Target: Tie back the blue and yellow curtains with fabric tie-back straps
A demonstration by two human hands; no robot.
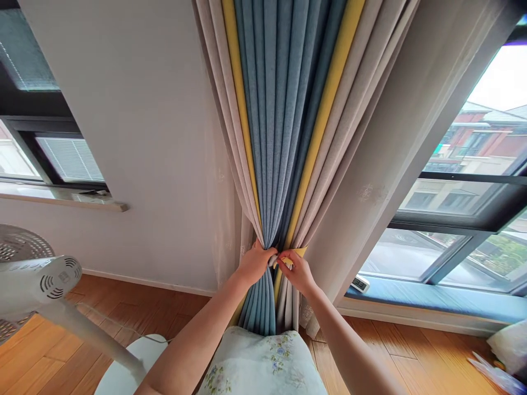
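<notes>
1. Curtain (269,115): centre of view, hanging upright against the wall. Blue middle panel, yellow edging, beige sides. Pinched to a narrow waist at hand height, fanning out above and spreading a little below.
2. Tieback band (301,252): at that waist, yellow side showing just beyond the right hand. Small pale bit between the fingertips looks like part of it; can't confirm.
3. Left hand (254,265): narrow grip against the left side of the waist, thumb and finger closed on what looks like the band's end.
4. Right hand (298,269): fingertips pinched on the band, nearly meeting the left's.
5. Progress, my read: gathering done, band up at the waist. Fastening looks unfinished, since both hands are on the join. Hook or loop hidden by fingers. Folds look fairly even.
6. Around it: sheer curtain (362,181) just right, then window (448,208) with a small digital device (360,283) on the blue-covered sill (436,305). Fan (61,278) on the wood floor (187,304), left. Floral fabric (263,365) below the hands.
</notes>
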